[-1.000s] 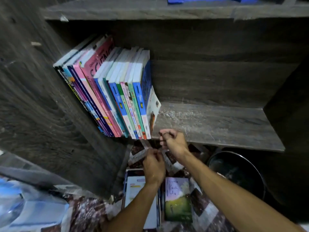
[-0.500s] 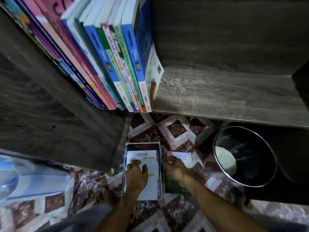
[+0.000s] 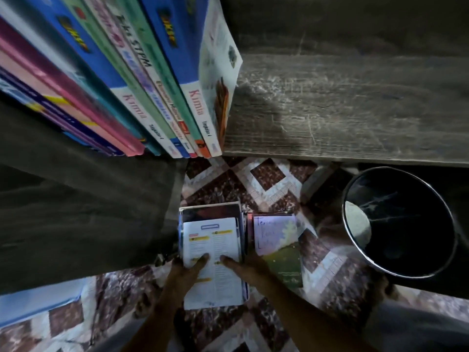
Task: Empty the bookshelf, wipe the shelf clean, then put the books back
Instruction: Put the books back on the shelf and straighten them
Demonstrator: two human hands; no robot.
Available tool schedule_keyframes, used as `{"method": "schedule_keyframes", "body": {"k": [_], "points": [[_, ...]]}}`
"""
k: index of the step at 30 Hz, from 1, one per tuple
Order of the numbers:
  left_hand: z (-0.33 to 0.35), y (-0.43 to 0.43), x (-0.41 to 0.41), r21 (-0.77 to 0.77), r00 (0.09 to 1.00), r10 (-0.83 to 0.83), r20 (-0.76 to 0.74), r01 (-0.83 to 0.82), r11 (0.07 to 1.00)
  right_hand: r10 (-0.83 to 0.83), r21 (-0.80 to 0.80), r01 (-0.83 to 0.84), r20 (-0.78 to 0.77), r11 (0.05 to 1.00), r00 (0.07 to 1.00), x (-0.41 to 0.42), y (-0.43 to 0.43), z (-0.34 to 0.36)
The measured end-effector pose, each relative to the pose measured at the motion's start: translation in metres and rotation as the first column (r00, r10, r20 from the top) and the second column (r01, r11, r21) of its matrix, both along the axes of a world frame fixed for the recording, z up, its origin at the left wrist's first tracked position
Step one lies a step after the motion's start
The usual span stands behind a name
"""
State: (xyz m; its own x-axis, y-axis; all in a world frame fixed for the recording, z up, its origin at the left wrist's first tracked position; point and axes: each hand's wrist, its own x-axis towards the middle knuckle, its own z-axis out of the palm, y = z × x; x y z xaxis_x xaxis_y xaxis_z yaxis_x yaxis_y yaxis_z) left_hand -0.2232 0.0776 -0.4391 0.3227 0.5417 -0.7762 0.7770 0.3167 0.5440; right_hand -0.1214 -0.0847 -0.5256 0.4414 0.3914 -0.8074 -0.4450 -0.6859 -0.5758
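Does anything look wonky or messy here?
Yes. The books on the shelf lean sideways instead of standing straight, the rightmost book's cover bends outward, and the bare shelf board looks streaked with pale dust.

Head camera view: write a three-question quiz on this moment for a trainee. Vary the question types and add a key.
1. True or false: the shelf holds no books at all.
2. Which thing do the left hand and the right hand grip? A) a cloth B) the white-paged book on top of a floor pile C) a brush
3. Fill in: the bin stands on the floor to the ___ of the green book.

Key: 1 false, a row of books leans at its left end. 2 B. 3 right.
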Motion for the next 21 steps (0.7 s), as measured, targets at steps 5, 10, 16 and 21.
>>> {"method": "schedule_keyframes", "body": {"k": [5, 10, 16, 21], "points": [[-0.002, 0.006, 0.006, -0.153, 0.994, 0.073, 0.086, -0.06, 0.986, 0.003, 0.005, -0.003, -0.031, 1.0, 1.0, 0.007, 0.008, -0.009], [-0.002, 0.011, 0.002, -0.266, 0.989, 0.094, 0.113, -0.062, 0.962, -0.016, -0.031, 0.015, -0.055, 0.999, 0.998, 0.004, 0.017, -0.016], [0.013, 0.013, 0.011, -0.424, 0.982, 0.107, 0.154, -0.032, 0.905, -0.246, 0.058, 0.253, -0.11, 0.966, 0.963, 0.01, 0.013, 0.002], [0.028, -0.005, 0.016, -0.482, 0.977, 0.171, 0.124, -0.091, 0.871, -0.302, 0.158, 0.333, -0.191, 0.93, 0.934, 0.029, 0.004, 0.065]]}}
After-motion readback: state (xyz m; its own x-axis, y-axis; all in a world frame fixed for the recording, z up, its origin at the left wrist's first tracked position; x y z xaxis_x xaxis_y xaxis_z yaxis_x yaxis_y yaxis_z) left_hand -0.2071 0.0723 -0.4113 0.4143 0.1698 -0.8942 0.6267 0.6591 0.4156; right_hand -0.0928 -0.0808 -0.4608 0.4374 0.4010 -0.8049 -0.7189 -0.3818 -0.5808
